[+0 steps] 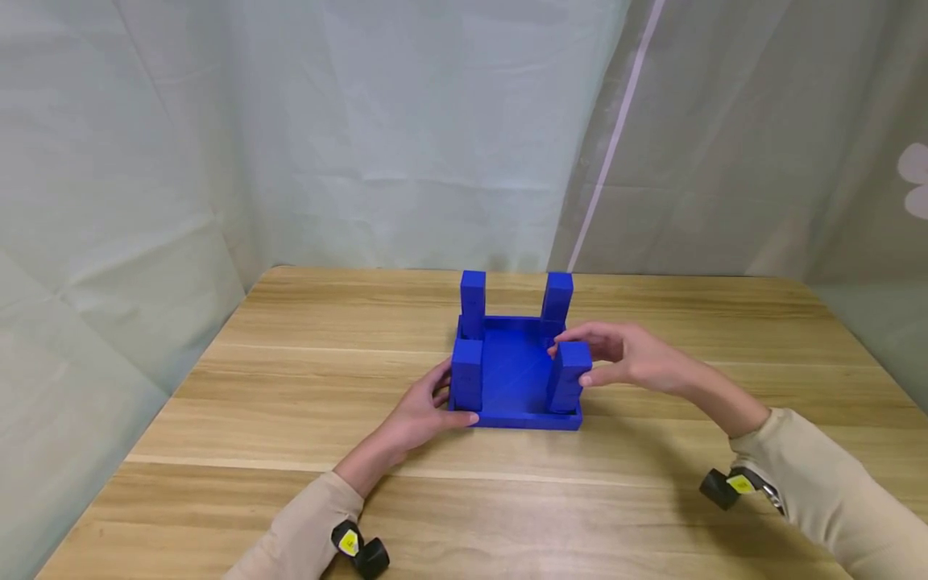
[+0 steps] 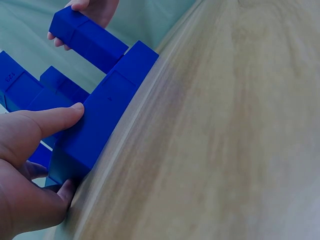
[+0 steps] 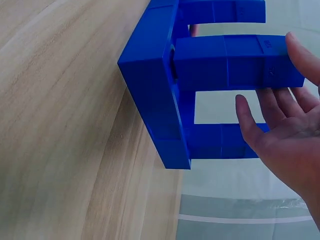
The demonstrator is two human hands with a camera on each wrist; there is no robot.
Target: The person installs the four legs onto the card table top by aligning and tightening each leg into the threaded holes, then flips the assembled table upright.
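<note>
Light wooden table [image 1: 290, 387], pale draped curtains [image 1: 326, 121] behind, soft light

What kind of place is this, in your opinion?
Probably a recording booth or lab bench, not a home: a bare wooden table, plain pale curtains hung behind it, and small cameras strapped to the person's wrists.

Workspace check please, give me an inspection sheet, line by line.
Surface: wooden table, light grain.
Job's things: blue base with four upright blue posts; near-right post at its corner.
Clutter: nothing seen.
Hands: left hand grips the base's near-left corner; right hand pinches the near-right post's top.
Cables: nothing seen; black wrist cameras only.
Surroundings: pale curtain behind.
</note>
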